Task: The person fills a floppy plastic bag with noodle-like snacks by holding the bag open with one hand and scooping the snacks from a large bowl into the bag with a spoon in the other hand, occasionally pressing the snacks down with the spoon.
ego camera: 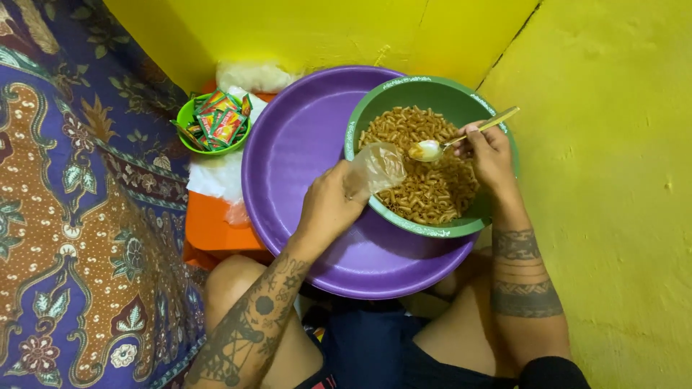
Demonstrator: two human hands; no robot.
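A green bowl (440, 95) full of brown curled macaroni snacks (432, 187) rests tilted inside a large purple basin (303, 144). My left hand (328, 209) holds a small clear plastic bag (376, 169) open over the bowl's near rim. My right hand (490, 155) grips a gold-handled spoon (461, 137) above the snacks, its scoop pointing at the bag's mouth. Both forearms are tattooed.
A small green bowl (184, 119) of red and green sachets sits on an orange tray (209, 227) with clear plastic bags (216, 176). A patterned cloth (72, 216) covers the left. Yellow floor (613, 180) lies right; my bent knees are below the basin.
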